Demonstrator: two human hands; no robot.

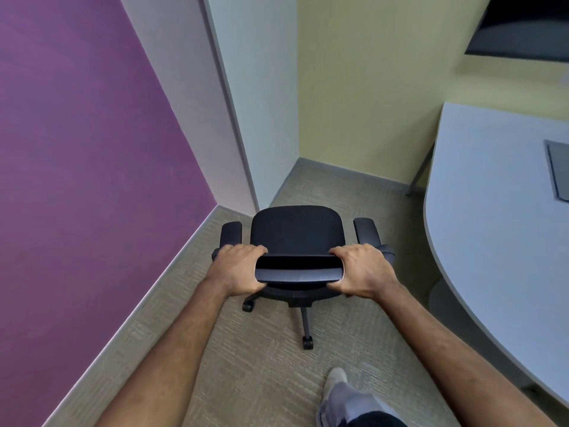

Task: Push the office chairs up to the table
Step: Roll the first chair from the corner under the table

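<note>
A black office chair (296, 232) on castors stands on the carpet in front of me, seen from above and behind, its seat facing the far corner. My left hand (238, 269) grips the left end of its backrest top edge. My right hand (360, 270) grips the right end. The pale grey table (480, 211) with a rounded edge lies to the right of the chair, apart from it by a strip of carpet. The chair's right armrest (366, 230) points toward the far wall, not the table.
A purple wall (77, 149) runs along the left, meeting a white column (240, 103) and a yellow wall (369, 87) behind the chair. A grey hatch (558, 167) is set in the tabletop. A table leg (420, 171) slants near the wall. My foot (335, 383) is on the carpet.
</note>
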